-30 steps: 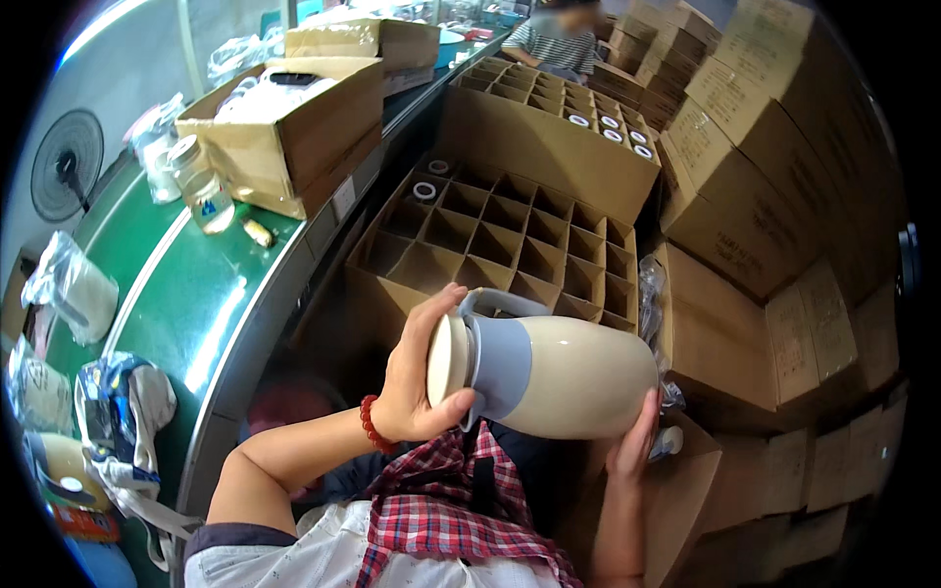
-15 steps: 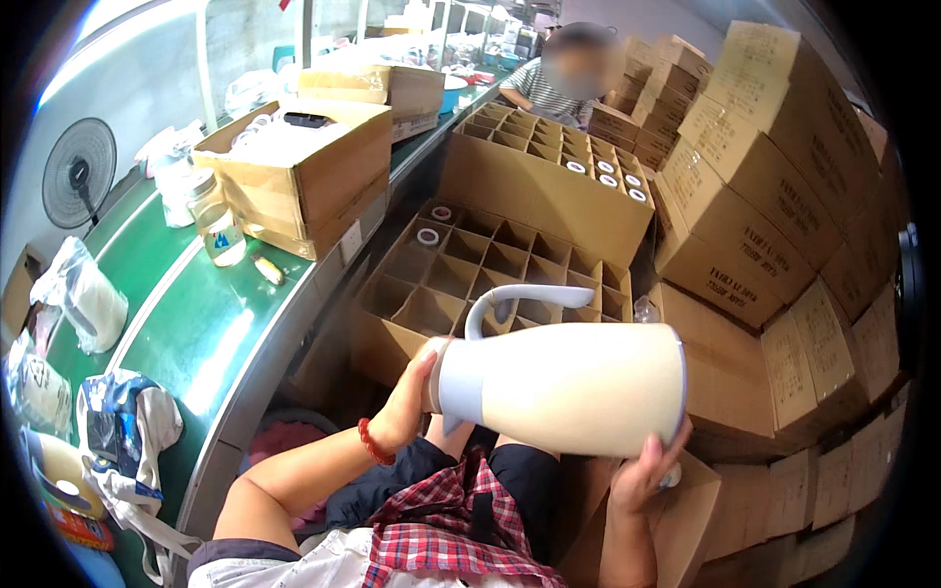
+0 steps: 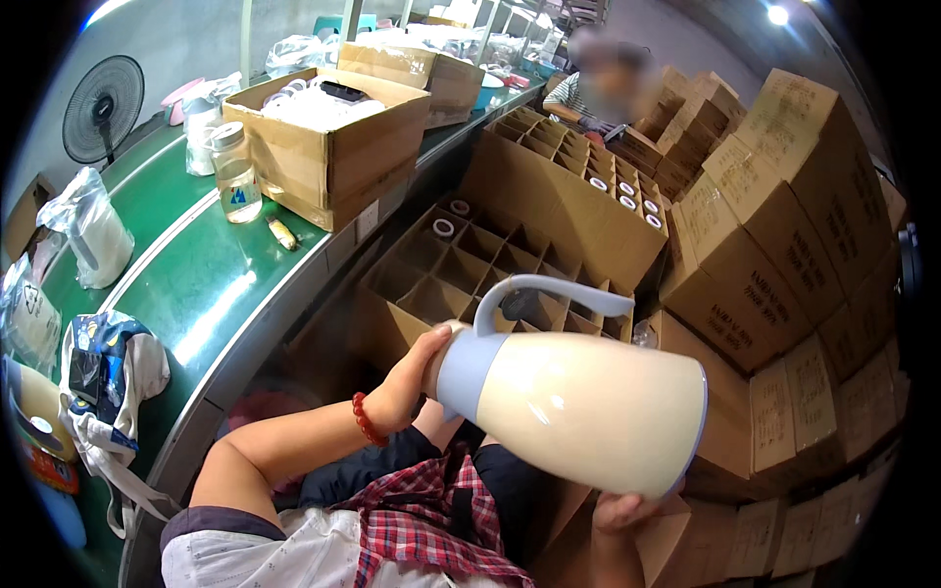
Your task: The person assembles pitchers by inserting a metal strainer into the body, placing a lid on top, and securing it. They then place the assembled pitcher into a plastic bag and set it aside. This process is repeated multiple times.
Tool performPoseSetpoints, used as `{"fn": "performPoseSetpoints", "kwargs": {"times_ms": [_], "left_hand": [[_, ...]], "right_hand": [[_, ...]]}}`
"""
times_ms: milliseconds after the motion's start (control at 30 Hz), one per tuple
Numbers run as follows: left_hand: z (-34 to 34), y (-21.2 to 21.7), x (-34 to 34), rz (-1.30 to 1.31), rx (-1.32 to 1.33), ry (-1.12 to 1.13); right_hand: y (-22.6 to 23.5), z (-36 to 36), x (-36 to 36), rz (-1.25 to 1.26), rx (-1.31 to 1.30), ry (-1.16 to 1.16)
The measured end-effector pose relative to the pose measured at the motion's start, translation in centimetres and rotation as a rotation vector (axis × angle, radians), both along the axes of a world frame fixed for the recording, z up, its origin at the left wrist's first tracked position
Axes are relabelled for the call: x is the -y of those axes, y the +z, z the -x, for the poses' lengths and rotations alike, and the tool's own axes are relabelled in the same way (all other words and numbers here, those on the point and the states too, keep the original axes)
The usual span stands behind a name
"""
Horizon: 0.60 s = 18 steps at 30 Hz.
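A cream thermos jug (image 3: pixel 578 407) with a pale blue collar and handle lies tilted on its side in front of me, its base lower and to the right. My left hand (image 3: pixel 400 387), with a red bead bracelet at the wrist, is closed on the jug's top end. Under the base end, my right hand (image 3: pixel 627 512) holds the jug from below; part of its fingers is hidden behind the body. Beyond the jug stands an open carton (image 3: pixel 392 318) with cardboard dividers, a few cells holding white ring-shaped tops.
A second divided carton (image 3: pixel 559 181) stands behind it, near a person in a striped shirt. Stacked cartons (image 3: pixel 755 235) rise on the right. To the left, a green conveyor (image 3: pixel 211 294) carries a box (image 3: pixel 323 147), a clear jar (image 3: pixel 235 176) and a cloth bag (image 3: pixel 113 382).
The jug has tilted further, its base going down and slightly right with my right hand. My left hand stays on the top end. The view has shifted a little.
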State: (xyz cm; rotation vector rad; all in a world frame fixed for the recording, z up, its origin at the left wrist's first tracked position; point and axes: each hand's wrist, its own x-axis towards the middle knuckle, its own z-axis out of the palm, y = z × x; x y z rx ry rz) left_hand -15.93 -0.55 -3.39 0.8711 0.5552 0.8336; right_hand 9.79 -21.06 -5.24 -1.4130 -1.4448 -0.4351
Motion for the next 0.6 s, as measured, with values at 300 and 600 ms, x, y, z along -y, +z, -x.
{"fn": "performPoseSetpoints", "kwargs": {"times_ms": [300,600], "left_hand": [[1.3,1.3,0.1,-0.936,-0.230,0.191],[1.5,-0.9,-1.6,-1.375,-0.139,0.261]], "right_hand": [[1.5,0.5,-2.7,0.227,-0.721,0.069],[0.3,-1.5,-4.9,0.072,-1.616,0.350]]}}
